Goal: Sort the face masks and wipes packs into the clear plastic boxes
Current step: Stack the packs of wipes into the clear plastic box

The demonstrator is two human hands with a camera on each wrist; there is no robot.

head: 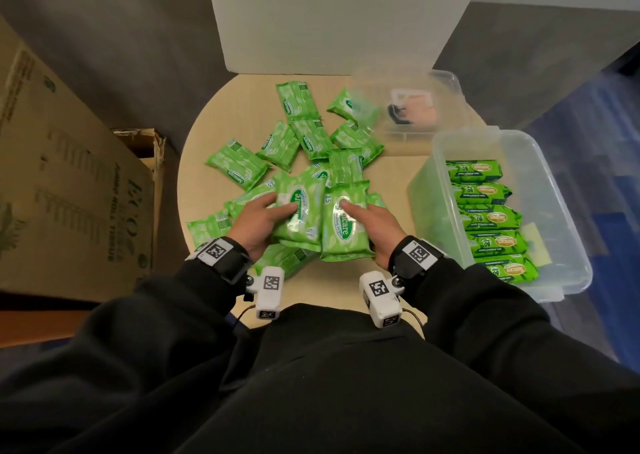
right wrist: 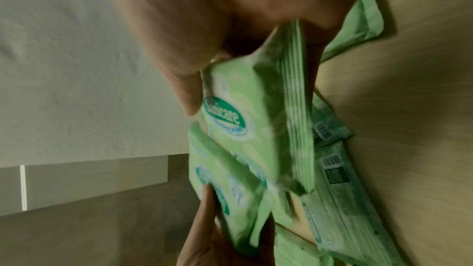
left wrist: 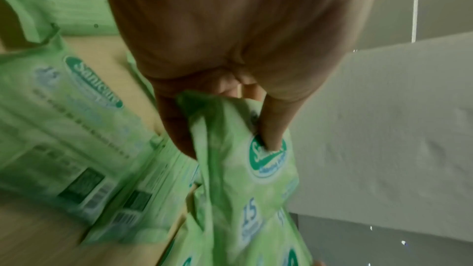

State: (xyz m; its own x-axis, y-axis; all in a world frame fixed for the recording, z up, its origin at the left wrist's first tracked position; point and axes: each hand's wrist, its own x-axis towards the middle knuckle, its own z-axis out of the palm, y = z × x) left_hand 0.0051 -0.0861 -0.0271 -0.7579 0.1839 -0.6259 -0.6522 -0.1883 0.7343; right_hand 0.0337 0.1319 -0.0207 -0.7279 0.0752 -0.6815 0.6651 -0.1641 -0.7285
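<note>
Scattered across a round bench (head: 207,162), many small wipes packs (head: 313,138) await sorting. Left hand (head: 258,223) and right hand (head: 375,226) each grip one pack between thumb and curled fingers. Larger packs already fill the near clear box (head: 561,190).

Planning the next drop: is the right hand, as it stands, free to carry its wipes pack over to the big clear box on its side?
Probably yes: the right hand grips a wipes pack, and the open large clear box sits beside it, nothing between.
</note>
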